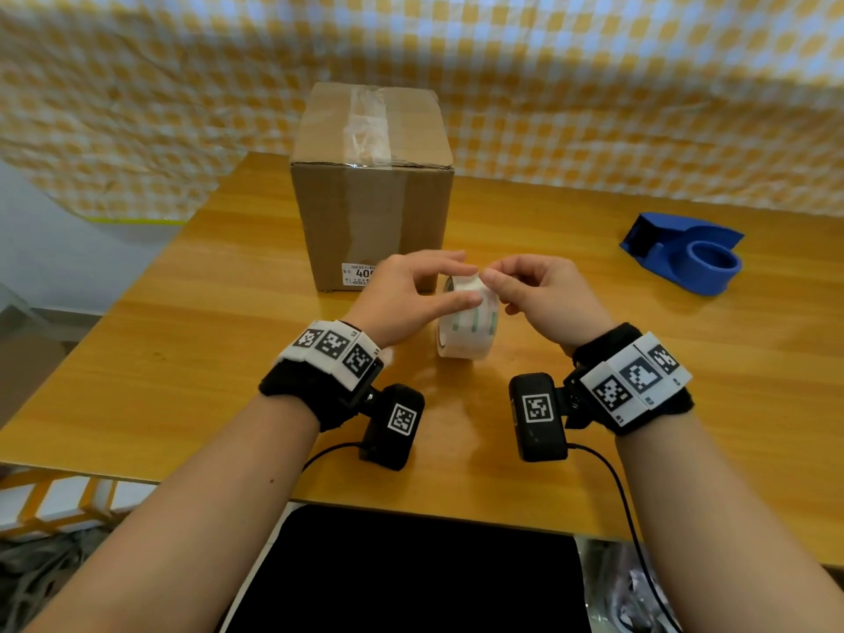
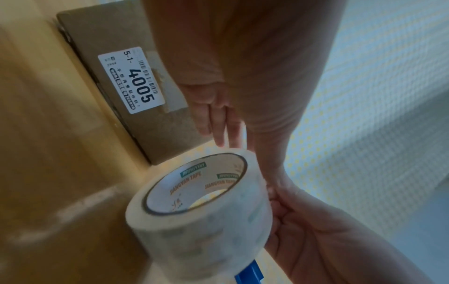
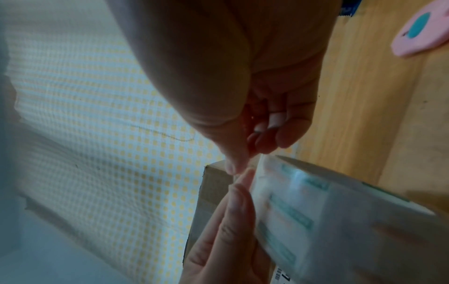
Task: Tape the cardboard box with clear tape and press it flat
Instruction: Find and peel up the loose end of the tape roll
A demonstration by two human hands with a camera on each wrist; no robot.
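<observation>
A brown cardboard box (image 1: 372, 194) stands upright at the back of the wooden table (image 1: 182, 312), with a strip of clear tape along its top seam and a white label (image 2: 131, 80) low on its front. The clear tape roll (image 1: 466, 326) stands on edge in front of it. My left hand (image 1: 470, 285) holds the roll between thumb and straight fingers (image 2: 216, 123). My right hand (image 1: 491, 276) has its fingers curled and pinches at the tape's end on top of the roll (image 3: 316, 211), thumb against fingertips (image 3: 267, 138).
A blue tape dispenser (image 1: 685, 258) sits on the table's right side, with no roll in it. A pink round object (image 3: 422, 34) lies further right. Yellow checked cloth (image 1: 593, 84) hangs behind the table. A black mat (image 1: 411, 573) lies below the front edge.
</observation>
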